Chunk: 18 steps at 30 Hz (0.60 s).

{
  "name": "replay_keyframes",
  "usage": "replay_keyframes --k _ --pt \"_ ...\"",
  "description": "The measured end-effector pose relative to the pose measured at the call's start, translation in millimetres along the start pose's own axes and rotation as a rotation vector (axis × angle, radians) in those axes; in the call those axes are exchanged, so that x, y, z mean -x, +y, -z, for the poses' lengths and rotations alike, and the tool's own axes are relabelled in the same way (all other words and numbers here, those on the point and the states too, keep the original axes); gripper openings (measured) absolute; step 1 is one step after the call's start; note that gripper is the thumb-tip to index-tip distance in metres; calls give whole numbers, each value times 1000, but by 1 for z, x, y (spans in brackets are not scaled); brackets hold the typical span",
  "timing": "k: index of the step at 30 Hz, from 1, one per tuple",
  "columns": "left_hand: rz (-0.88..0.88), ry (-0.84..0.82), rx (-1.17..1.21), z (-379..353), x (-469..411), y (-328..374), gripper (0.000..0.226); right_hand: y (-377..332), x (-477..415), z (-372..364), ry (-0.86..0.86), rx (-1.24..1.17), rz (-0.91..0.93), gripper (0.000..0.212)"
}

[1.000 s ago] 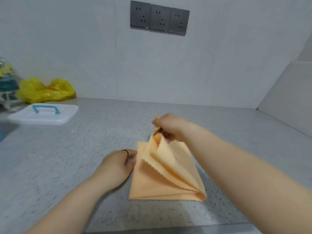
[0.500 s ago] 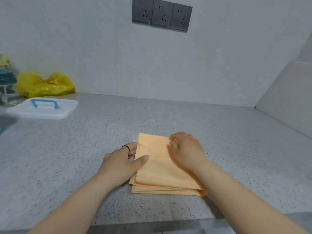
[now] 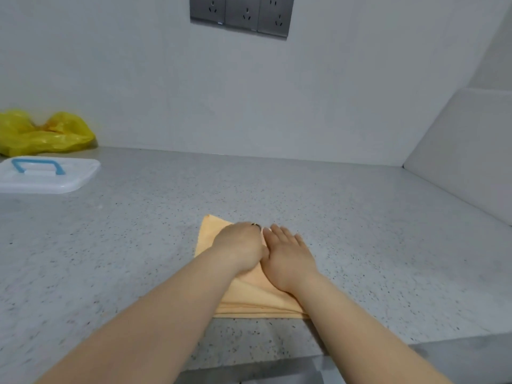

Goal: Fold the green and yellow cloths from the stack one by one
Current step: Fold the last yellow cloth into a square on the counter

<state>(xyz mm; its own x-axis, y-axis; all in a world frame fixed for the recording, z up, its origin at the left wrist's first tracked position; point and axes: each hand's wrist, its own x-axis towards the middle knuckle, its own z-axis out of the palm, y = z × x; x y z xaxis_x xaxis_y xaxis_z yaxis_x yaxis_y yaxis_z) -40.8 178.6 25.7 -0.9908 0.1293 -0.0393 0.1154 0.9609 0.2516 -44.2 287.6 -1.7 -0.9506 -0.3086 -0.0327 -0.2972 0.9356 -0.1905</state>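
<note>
A pale yellow-orange cloth (image 3: 250, 299), folded into a small layered square, lies on the grey speckled counter (image 3: 138, 245) near its front edge. Both hands lie side by side on top of it. My left hand (image 3: 240, 249), with a ring on one finger, presses down on the cloth's left half with the fingers pointing away from me. My right hand (image 3: 288, 257) lies flat on the right half with straight fingers. The hands hide most of the cloth's top. No green cloth and no stack are in view.
A white plastic lid with a blue handle (image 3: 47, 174) lies at the far left of the counter, with a crumpled yellow plastic bag (image 3: 44, 133) behind it against the wall. Grey wall sockets (image 3: 239, 15) sit high up. A white side panel (image 3: 465, 159) bounds the right.
A second ago my right hand held the cloth's top layers lifted. They were laid down flat, my left hand moved from the left edge onto the top, and both hands now press it.
</note>
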Motion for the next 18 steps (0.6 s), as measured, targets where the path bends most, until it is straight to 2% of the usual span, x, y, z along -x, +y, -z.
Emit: replay_keyframes --k 4,9,18 --pt "-101 24 6 -20 -1 -20 48 4 -3 -1 -26 -3 6 54" --pt "-95 -35 -107 -17 -2 -39 55 8 -3 -1 -47 35 34 60" --pt "-87 -88 -154 -11 -3 -54 57 34 16 5 -28 157 60 70"
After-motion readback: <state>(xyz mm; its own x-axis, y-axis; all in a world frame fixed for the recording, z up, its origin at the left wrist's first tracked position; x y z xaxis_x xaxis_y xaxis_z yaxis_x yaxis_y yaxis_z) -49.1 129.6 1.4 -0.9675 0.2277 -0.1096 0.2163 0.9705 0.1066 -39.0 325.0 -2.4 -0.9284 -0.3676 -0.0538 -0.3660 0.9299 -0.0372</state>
